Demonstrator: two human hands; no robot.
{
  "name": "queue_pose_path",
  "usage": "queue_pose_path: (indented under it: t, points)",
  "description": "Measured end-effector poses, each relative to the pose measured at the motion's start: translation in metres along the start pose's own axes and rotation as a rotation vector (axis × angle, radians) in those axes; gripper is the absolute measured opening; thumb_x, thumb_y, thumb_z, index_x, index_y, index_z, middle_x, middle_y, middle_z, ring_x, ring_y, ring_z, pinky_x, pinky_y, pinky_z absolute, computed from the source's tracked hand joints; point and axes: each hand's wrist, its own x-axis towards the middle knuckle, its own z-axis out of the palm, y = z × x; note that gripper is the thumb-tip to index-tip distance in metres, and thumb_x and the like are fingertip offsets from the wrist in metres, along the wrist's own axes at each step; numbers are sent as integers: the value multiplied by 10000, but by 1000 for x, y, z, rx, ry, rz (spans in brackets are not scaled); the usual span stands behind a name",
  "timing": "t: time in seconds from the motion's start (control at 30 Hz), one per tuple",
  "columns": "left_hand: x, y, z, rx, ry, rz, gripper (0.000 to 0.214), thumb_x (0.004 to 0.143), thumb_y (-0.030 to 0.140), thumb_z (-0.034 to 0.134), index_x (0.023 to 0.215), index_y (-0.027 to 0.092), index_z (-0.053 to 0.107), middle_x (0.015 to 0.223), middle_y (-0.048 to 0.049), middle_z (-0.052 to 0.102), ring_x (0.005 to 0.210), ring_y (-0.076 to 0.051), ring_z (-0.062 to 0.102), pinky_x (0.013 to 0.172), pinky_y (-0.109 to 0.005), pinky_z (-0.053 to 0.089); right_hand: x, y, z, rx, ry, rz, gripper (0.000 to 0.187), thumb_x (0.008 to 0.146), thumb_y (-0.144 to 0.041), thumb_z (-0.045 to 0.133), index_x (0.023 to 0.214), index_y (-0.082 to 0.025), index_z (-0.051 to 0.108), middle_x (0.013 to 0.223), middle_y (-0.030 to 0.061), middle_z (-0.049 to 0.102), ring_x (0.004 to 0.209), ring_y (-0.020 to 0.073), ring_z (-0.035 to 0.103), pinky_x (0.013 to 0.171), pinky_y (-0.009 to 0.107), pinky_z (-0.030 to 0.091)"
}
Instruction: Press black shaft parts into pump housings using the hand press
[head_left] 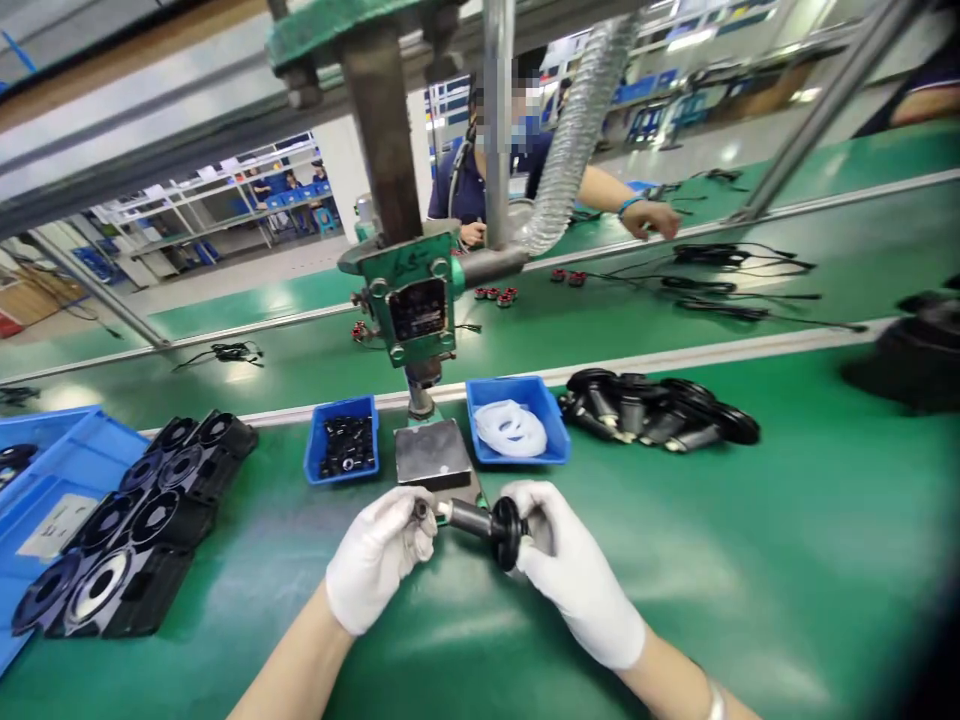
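In a white glove, my right hand [559, 560] grips a black round-flanged part with a grey cylinder [472, 518], holding it by the flange side. The cylinder points left and ends in a pale tip. My left hand [382, 555], also gloved, pinches a small black ring-shaped piece [421, 510] close to that tip. Whether the two touch I cannot tell. Just beyond my hands stands a green press [412, 300] with a metal block [433, 455] under its ram. A blue bin [310, 455] of small black pieces is left of the block; another blue bin [517, 458] with white rings [514, 428] is right.
More black flanged parts [660, 408] lie in a pile at right. Black square housings [150, 520] stand in rows at left beside a large blue crate [71, 450]. Across the bench, a co-worker's arm [611, 195] reaches over cables [720, 285] on a green belt.
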Motion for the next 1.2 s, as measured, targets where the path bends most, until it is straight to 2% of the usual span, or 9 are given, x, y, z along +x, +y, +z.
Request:
queue_pose_path:
  t: [0.13,0.23,0.47,0.63,0.73,0.83,0.97,1.07,1.2]
  points:
    - [3,-11,3,56,68,14,383,688,389,857,917,117,716,780,-36,603,643,-89,537,563,-200,421,-1,6,3,-51,-12,-54,235,618,-125,493,821,-231,441,808,-5,460,725,166,480,663,262,453]
    - [4,-16,-2,154,92,53,390,719,443,822,905,121,703,737,-8,576,581,-64,493,561,-203,398,-4,5,3,-191,-52,-78,264,614,-104,450,841,-236,426,835,5,456,750,180,486,673,284,447]
    - [5,-20,-11,422,121,165,379,818,503,710,896,134,682,633,26,554,540,-61,468,564,-202,348,-11,-12,1,-504,-143,-360,331,622,-34,468,882,-228,399,1004,44,456,852,194,494,754,313,421]
    - [3,-19,-8,276,144,182,360,760,466,779,897,147,684,707,12,596,562,-64,486,582,-207,378,-11,-9,3,-377,-100,-279,323,612,-45,461,865,-238,408,944,22,468,830,188,504,745,303,439]
    - [0,-22,-3,161,131,146,365,729,404,821,953,150,685,810,-24,639,626,-80,532,641,-220,423,-5,-7,3,-173,42,-199,302,632,-67,460,873,-246,426,893,8,487,806,178,526,744,289,463]
    - [-5,-33,8,156,62,50,369,734,371,823,990,150,674,832,-40,655,660,-100,568,675,-235,442,0,-8,2,-91,212,-183,273,660,-99,520,884,-237,445,898,23,511,833,187,541,785,307,468]
    - [-5,-55,35,263,-41,-63,360,713,401,830,909,140,678,719,-28,649,614,-120,575,635,-243,434,1,-11,-1,-37,309,-153,251,701,-148,575,895,-233,440,894,25,497,836,196,524,799,330,460]
    - [1,-73,63,262,-65,-27,362,678,393,850,905,158,696,747,-29,665,654,-139,579,653,-251,449,-2,-10,-2,-10,336,-117,251,709,-165,563,920,-230,446,909,23,486,822,190,509,797,335,449]
    - [7,-88,88,242,-60,62,319,681,385,840,892,187,709,945,-59,707,831,-198,625,822,-310,485,-1,-10,-6,41,409,-108,264,690,-183,528,936,-228,444,909,14,467,824,183,492,815,335,442]
